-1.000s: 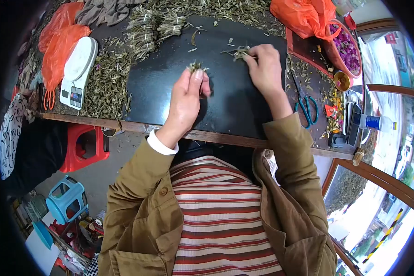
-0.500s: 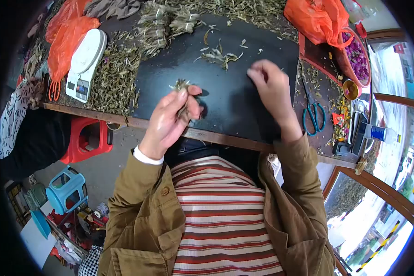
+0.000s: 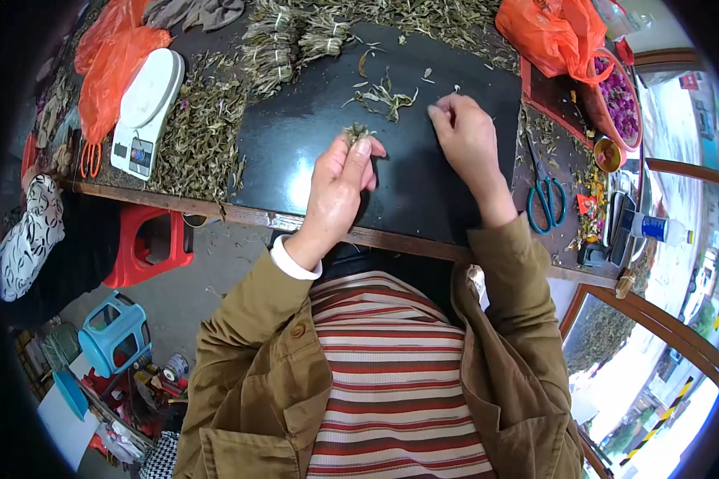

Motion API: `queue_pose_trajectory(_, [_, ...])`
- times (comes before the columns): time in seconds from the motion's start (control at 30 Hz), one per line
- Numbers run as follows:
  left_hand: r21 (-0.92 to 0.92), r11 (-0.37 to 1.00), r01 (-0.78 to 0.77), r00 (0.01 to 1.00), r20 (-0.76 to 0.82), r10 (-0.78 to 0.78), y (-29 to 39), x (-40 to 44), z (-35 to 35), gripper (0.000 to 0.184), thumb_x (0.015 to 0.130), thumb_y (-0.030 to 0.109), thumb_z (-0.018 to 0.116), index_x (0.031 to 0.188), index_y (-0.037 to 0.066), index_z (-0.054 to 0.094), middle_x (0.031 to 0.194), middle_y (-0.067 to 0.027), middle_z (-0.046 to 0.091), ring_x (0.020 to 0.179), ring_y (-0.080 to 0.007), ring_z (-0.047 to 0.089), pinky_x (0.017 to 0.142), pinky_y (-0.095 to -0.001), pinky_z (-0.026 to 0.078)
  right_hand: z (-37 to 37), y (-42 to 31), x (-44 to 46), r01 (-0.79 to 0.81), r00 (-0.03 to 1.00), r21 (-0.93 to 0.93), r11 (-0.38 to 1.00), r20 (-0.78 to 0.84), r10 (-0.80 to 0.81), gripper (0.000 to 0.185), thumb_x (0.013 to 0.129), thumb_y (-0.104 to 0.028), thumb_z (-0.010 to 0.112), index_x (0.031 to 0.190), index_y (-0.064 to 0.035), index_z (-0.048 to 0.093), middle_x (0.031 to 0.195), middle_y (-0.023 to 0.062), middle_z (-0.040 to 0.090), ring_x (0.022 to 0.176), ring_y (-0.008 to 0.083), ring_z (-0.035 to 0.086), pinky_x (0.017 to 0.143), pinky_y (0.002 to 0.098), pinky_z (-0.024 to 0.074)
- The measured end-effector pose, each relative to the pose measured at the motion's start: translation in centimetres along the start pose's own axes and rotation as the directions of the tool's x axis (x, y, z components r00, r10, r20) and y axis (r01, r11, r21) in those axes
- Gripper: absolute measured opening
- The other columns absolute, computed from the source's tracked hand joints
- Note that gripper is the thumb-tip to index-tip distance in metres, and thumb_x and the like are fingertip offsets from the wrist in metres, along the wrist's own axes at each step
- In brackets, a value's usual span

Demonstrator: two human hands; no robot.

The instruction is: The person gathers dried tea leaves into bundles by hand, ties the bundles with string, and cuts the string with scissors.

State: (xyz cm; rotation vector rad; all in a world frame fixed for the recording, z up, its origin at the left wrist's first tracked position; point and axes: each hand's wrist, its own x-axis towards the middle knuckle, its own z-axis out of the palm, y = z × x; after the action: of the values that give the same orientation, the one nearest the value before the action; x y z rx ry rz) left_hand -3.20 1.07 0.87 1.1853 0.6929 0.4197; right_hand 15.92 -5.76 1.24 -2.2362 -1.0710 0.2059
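Observation:
My left hand point(image 3: 337, 185) is closed around a small bunch of dried leaves point(image 3: 358, 134), whose tips stick out above the thumb. The rest of the bunch is hidden by the fingers. My right hand point(image 3: 467, 136) hovers over the right part of the black board point(image 3: 280, 144), its fingers curled in. Whatever it may hold does not show. Between and beyond the hands, a loose little heap of dried leaves point(image 3: 385, 100) lies on the board. Tied bundles of dried leaves point(image 3: 276, 52) lie at the board's back left corner.
Scissors point(image 3: 545, 195) with teal handles lie right of the board. A white scale point(image 3: 148, 112) stands at left, beside scattered leaves point(image 3: 200, 136). Orange bags point(image 3: 547, 36), a pink basket of petals point(image 3: 615, 100) and a bottle point(image 3: 659, 229) are around. Another person's sleeve point(image 3: 32, 239) shows at far left.
My left hand has moved right and away from me with the leaf bunch, turning so its back faces up. My right hand has shifted slightly, its fingers still curled.

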Motion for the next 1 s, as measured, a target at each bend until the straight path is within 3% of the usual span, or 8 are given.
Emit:
queue_pose_trajectory(0.17, [0.286, 0.957, -0.046, 0.998, -0.038, 0.059, -0.6, 1.0, -0.3, 0.014, 0.093, 0.012, 0.048, 0.089, 0.004, 0.059, 0.086, -0.0069, 0.061, 0.080, -0.0147, 0.054, 0.075, -0.0261, 0.041, 2.4, -0.6, 1.6, 0.056, 0.997, -0.042, 0.998, -0.046, -0.058, 0.015, 0.082, -0.016, 0.062, 0.085, -0.0023, 0.064, 0.073, 0.0084, 0.061, 0.063, 0.0235, 0.056, 0.061, 0.0332, 0.0460])
queue_pose_trajectory(0.27, [0.813, 0.156, -0.561, 0.722, 0.387, 0.574, -1.6, 3.1, 0.8, 0.009, 0.087, 0.009, 0.053, 0.090, 0.003, 0.059, 0.102, -0.0110, 0.064, 0.097, -0.0229, 0.058, 0.088, -0.0334, 0.041, 2.6, -0.5, 2.8, 0.085, 0.996, -0.126, 0.988, 0.050, -0.079, 0.016, 0.082, -0.018, 0.061, 0.085, -0.0032, 0.064, 0.078, 0.0119, 0.062, 0.068, 0.0290, 0.060, 0.063, 0.0391, 0.0476])
queue_pose_trajectory(0.47, [0.830, 0.235, -0.505, 0.773, 0.315, 0.550, -0.5, 1.3, 0.3, 0.012, 0.086, 0.007, 0.052, 0.094, 0.001, 0.060, 0.112, -0.0123, 0.062, 0.105, -0.0251, 0.057, 0.092, -0.0366, 0.040, -2.6, 0.7, -0.8, 0.022, 0.998, 0.227, 0.974, -0.063, -0.007, 0.008, 0.080, -0.008, 0.067, 0.084, -0.0019, 0.064, 0.073, 0.0051, 0.056, 0.059, 0.0137, 0.048, 0.055, 0.0258, 0.0407])
queue_pose_trajectory(0.53, [0.380, 0.857, -0.347, 0.934, 0.061, 0.351, 0.7, 0.6, 1.8, 0.011, 0.090, 0.008, 0.050, 0.092, 0.001, 0.058, 0.106, -0.0105, 0.062, 0.096, -0.0214, 0.058, 0.087, -0.0328, 0.042, -1.5, 1.6, -2.6, 0.051, 0.998, 0.126, 0.991, -0.048, -0.045, 0.008, 0.079, -0.005, 0.068, 0.084, -0.0012, 0.064, 0.072, 0.0032, 0.054, 0.058, 0.0108, 0.045, 0.054, 0.0233, 0.0387])
queue_pose_trajectory(0.6, [-0.324, 0.946, 0.001, 1.000, 0.001, -0.001, 1.2, 0.5, 2.8, 0.013, 0.094, 0.010, 0.048, 0.091, 0.001, 0.057, 0.100, -0.0087, 0.062, 0.088, -0.0178, 0.059, 0.082, -0.0291, 0.045, -0.9, 0.1, -4.7, -0.037, 0.997, 0.335, 0.941, 0.077, 0.012, 0.005, 0.081, -0.004, 0.066, 0.084, -0.0010, 0.064, 0.073, 0.0019, 0.052, 0.058, 0.0095, 0.045, 0.054, 0.0224, 0.0382])
queue_pose_trajectory(0.87, [-0.023, 0.995, 0.098, 0.987, 0.127, -0.094, 0.0, 0.1, 0.7, 0.021, 0.098, 0.013, 0.042, 0.092, 0.000, 0.058, 0.094, -0.0075, 0.060, 0.080, -0.0132, 0.057, 0.072, -0.0253, 0.044, -0.1, -1.6, -1.7, -0.219, 0.872, 0.609, 0.762, 0.472, -0.126, 0.008, 0.083, -0.004, 0.063, 0.089, -0.0013, 0.065, 0.076, 0.0051, 0.054, 0.067, 0.0132, 0.053, 0.060, 0.0233, 0.0422])
queue_pose_trajectory(0.93, [0.148, 0.987, 0.054, 0.997, 0.045, -0.061, 0.4, 0.1, -0.1, 0.020, 0.098, 0.013, 0.045, 0.089, 0.000, 0.057, 0.092, -0.0079, 0.060, 0.078, -0.0149, 0.056, 0.071, -0.0251, 0.043, 2.2, -0.5, 0.8, 0.351, 0.932, 0.241, 0.905, 0.002, -0.362, 0.011, 0.082, -0.008, 0.061, 0.090, -0.0036, 0.066, 0.079, 0.0081, 0.058, 0.072, 0.0213, 0.057, 0.065, 0.0296, 0.0454])
queue_pose_trajectory(1.0, [0.391, 0.907, -0.158, 0.987, 0.047, 0.152, 0.0, 0.3, -0.6, 0.019, 0.098, 0.013, 0.045, 0.089, 0.001, 0.057, 0.090, -0.0074, 0.060, 0.077, -0.0149, 0.056, 0.071, -0.0254, 0.043, 2.9, -0.5, 2.5, 0.335, 0.942, 0.077, 0.939, -0.042, -0.332, 0.010, 0.081, -0.011, 0.061, 0.087, -0.0052, 0.066, 0.080, 0.0097, 0.059, 0.075, 0.0267, 0.057, 0.070, 0.0343, 0.0463])
